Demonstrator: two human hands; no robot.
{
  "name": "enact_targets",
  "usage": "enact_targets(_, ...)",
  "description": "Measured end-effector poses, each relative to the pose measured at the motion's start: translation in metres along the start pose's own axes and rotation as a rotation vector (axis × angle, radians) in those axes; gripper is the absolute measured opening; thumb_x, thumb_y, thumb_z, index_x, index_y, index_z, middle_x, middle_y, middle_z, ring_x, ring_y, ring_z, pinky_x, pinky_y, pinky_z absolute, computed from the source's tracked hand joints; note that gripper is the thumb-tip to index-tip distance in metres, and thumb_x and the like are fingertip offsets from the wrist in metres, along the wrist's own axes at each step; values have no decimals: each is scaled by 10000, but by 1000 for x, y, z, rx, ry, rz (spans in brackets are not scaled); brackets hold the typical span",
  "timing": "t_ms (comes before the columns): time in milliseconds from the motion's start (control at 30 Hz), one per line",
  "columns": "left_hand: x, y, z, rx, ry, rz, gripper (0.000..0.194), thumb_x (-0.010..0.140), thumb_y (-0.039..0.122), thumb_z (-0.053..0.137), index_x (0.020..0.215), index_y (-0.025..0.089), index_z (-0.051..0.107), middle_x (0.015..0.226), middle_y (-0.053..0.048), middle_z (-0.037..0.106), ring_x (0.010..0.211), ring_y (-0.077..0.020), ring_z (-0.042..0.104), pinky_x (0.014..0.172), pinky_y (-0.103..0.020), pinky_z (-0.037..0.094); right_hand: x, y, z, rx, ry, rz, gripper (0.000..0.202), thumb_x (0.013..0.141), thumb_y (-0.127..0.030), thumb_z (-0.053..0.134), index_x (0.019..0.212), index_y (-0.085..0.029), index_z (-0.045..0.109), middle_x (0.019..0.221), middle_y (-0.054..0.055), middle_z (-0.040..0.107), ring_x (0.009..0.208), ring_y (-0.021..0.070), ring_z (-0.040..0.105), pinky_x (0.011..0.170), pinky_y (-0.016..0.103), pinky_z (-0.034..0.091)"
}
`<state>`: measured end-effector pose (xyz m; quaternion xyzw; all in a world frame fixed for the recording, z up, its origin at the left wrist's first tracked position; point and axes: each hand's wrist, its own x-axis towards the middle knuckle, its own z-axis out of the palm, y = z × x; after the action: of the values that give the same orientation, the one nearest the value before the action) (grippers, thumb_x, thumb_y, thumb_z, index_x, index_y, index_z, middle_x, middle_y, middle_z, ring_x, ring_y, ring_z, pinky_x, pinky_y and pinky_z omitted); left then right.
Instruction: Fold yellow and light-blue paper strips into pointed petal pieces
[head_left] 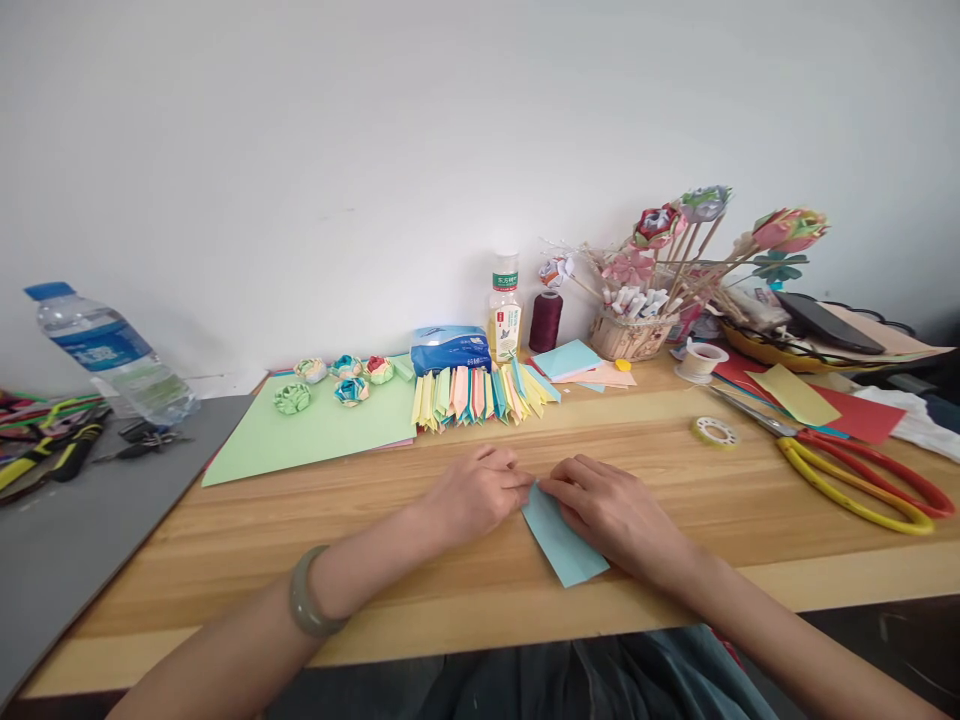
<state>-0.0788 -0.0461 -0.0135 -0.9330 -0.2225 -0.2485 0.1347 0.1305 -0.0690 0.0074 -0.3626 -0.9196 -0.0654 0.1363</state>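
Observation:
A sheet of light blue paper [564,545] lies on the wooden table in front of me, its narrow far end between my hands. My left hand [480,492] has its fingers curled, with the tips pinching the paper's far left corner. Across the paper's right edge rests my right hand [611,505], its fingers bent and its fingertips closed at the same far end. Just beyond the hands stands a row of folded paper strips [480,397] in yellow, green, pink and blue.
Several paper flowers [351,390] lie on a green sheet [315,440] at left. Scissors [862,470], a tape roll [714,432] and coloured paper [795,393] are at right. A basket of paper flowers [634,335], a thread spool [546,322] and a bottle [505,310] stand behind.

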Motion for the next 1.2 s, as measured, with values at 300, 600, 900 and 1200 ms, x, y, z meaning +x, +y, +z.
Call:
enact_targets(300,0,-1,-3,7,-45,10,247,955,223,452,866,193,680,932,9,707,874,-162,538,721,-306,391,-7,2,-2,-6,46,-60,209,841,-72,459,880,-164,643,793,62,594,717,190,550,646,317,439)
enact_targets(600,-2,-1,-3,-47,-59,-73,211,951,255,466,962,201,670,952,6,711,830,-133,534,738,-286,409,-42,8,-28,355,-46,47,195,844,-100,453,926,-210,592,915,46,582,754,145,574,651,252,453)
enact_targets(900,9,13,-21,24,48,-124,241,946,206,431,888,165,661,952,-48,665,814,-166,522,691,-302,423,-26,-12,-9,192,147,34,248,917,-167,403,785,-196,612,767,49,605,718,160,570,612,254,435)
enact_targets(1200,0,31,-15,42,-126,-60,191,904,110,438,832,140,611,812,-46,626,816,-179,516,690,-324,398,-12,2,-3,371,44,95,166,892,-174,484,896,-198,648,870,60,609,822,178,570,710,292,480)
